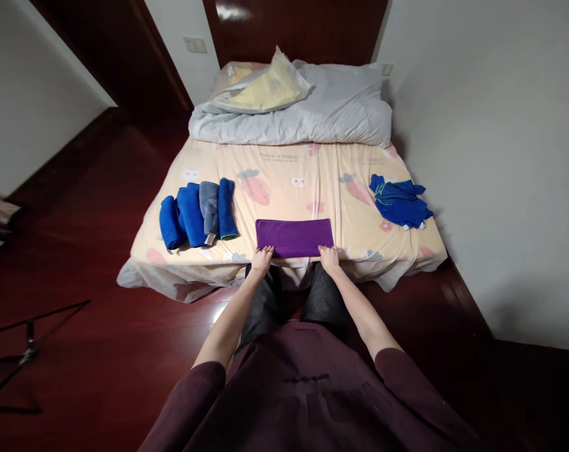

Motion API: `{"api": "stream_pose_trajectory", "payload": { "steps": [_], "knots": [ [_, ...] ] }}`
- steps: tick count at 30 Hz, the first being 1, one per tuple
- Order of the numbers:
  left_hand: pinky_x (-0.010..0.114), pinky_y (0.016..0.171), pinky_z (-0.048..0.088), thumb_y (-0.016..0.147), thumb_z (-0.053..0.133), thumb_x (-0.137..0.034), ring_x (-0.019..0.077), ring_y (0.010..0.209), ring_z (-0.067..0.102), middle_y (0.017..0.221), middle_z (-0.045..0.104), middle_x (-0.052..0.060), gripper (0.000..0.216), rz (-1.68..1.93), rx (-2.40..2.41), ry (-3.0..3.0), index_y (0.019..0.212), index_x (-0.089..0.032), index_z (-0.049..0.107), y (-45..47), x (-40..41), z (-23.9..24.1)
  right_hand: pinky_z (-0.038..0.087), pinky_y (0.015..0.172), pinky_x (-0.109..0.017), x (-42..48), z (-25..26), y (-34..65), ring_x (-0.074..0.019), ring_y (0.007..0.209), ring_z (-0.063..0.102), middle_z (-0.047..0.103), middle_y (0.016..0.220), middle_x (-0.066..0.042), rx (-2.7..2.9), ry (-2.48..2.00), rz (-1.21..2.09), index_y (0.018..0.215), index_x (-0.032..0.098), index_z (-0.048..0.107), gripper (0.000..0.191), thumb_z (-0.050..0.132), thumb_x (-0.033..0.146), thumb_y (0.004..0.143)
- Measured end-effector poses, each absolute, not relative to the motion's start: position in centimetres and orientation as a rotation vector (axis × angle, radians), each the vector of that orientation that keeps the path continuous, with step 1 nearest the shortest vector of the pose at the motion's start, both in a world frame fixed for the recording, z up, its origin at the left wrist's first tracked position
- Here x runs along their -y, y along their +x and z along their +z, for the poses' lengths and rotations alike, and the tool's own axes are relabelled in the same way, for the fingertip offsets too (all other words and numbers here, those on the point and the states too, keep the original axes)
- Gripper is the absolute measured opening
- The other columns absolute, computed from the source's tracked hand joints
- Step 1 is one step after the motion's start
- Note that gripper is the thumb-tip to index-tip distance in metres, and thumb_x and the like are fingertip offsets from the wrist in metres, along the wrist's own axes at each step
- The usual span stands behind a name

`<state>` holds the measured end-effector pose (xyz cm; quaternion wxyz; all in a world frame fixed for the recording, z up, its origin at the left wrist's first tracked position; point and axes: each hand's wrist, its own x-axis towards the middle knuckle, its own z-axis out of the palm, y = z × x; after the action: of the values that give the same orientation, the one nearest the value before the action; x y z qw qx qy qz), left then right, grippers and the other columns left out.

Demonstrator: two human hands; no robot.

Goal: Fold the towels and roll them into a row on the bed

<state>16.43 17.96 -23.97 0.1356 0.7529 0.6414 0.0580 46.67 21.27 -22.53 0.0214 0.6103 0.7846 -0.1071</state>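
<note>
A purple towel (pixel 294 236), folded into a flat rectangle, lies near the foot edge of a bed with a cartoon-print sheet (pixel 308 182). My left hand (pixel 262 258) rests on its near left corner, fingers curled onto the cloth. At the near right corner my right hand (pixel 329 256) does the same. Both hands pinch the towel's near edge.
Several rolled blue and grey towels (pixel 200 213) lie in a row at the bed's left. A loose pile of blue cloths (pixel 400 202) sits at the right. A grey duvet (pixel 313 113) and pillow are at the head. A wall runs along the right; a dark stand (pixel 27 355) is on the floor left.
</note>
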Motion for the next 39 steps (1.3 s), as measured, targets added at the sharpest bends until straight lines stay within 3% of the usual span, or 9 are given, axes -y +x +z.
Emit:
{"api": "stream_pose_trajectory", "payload": {
  "steps": [4, 8, 13, 19, 24, 31, 39],
  "knots": [
    [0.045, 0.109, 0.044, 0.089, 0.047, -0.008, 0.0312, 0.12, 0.067, 0.133, 0.068, 0.019, 0.052, 0.126, -1.841, 2.159, 0.138, -0.018, 0.063, 15.7, -16.9, -23.5, 0.042, 0.107, -0.044, -20.9, -21.6, 47.6, -0.0293, 0.11, 0.071, 0.077, 0.113, -0.019, -2.429, 1.85, -0.389, 0.134, 0.018, 0.069, 0.046, 0.045, 0.011, 0.096],
    [0.047, 0.108, 0.045, 0.087, 0.052, -0.01, 0.0326, 0.114, 0.069, 0.119, 0.074, 0.017, 0.046, 0.047, -1.835, 2.125, 0.129, -0.021, 0.069, 14.9, -16.9, -23.3, 0.041, 0.111, -0.041, -20.8, -20.8, 48.8, -0.029, 0.116, 0.069, 0.077, 0.118, -0.015, -2.461, 1.82, -0.465, 0.135, 0.021, 0.069, 0.042, 0.054, 0.016, 0.096],
    [0.045, 0.107, 0.047, 0.085, 0.058, -0.016, 0.0323, 0.115, 0.069, 0.117, 0.076, 0.013, 0.042, 0.095, -1.848, 1.939, 0.123, -0.025, 0.073, 13.4, -18.5, -23.4, 0.047, 0.107, -0.04, -21.5, -20.7, 50.0, -0.0284, 0.12, 0.069, 0.075, 0.124, -0.011, -2.498, 1.839, -0.575, 0.133, 0.023, 0.069, 0.035, 0.058, 0.028, 0.1],
    [0.037, 0.102, 0.051, 0.084, 0.065, -0.032, 0.0298, 0.112, 0.07, 0.111, 0.078, 0.009, 0.029, 0.325, -1.79, 1.749, 0.109, -0.023, 0.076, 11.3, -19.2, -24.1, 0.053, 0.103, -0.036, -22.4, -23.1, 51.3, -0.0243, 0.117, 0.07, 0.076, 0.121, -0.01, -2.49, 2.148, -1.122, 0.118, 0.02, 0.074, 0.032, 0.073, 0.034, 0.09],
    [0.038, 0.095, 0.054, 0.08, 0.069, -0.045, 0.0283, 0.102, 0.071, 0.103, 0.078, 0.009, 0.037, 0.687, -1.747, 1.489, 0.102, -0.017, 0.074, 10.8, -18.4, -25.9, 0.055, 0.099, -0.038, -22.8, -24.8, 51.5, -0.0241, 0.106, 0.071, 0.078, 0.107, -0.009, -2.445, 2.343, -1.437, 0.103, 0.018, 0.076, 0.033, 0.078, 0.042, 0.081],
    [0.037, 0.093, 0.053, 0.081, 0.067, -0.046, 0.0266, 0.099, 0.069, 0.104, 0.075, 0.012, 0.039, 0.889, -1.817, 1.327, 0.104, -0.015, 0.069, 11.2, -18.8, -27.8, 0.055, 0.087, -0.034, -22.9, -25.0, 51.3, -0.0228, 0.091, 0.069, 0.075, 0.093, -0.008, -2.433, 2.49, -1.569, 0.092, 0.017, 0.073, 0.043, 0.074, 0.057, 0.078],
    [0.037, 0.088, 0.051, 0.096, 0.048, -0.048, 0.027, 0.096, 0.069, 0.098, 0.075, 0.012, 0.038, 0.591, -2.056, 1.303, 0.101, -0.016, 0.067, 10.6, -19.8, -27.1, 0.048, 0.064, -0.028, -23.7, -25.6, 51.3, -0.0186, 0.067, 0.055, 0.057, 0.061, 0.0, -2.384, 2.643, -1.399, 0.067, 0.022, 0.055, 0.055, 0.06, 0.075, 0.08]
  ]
}}
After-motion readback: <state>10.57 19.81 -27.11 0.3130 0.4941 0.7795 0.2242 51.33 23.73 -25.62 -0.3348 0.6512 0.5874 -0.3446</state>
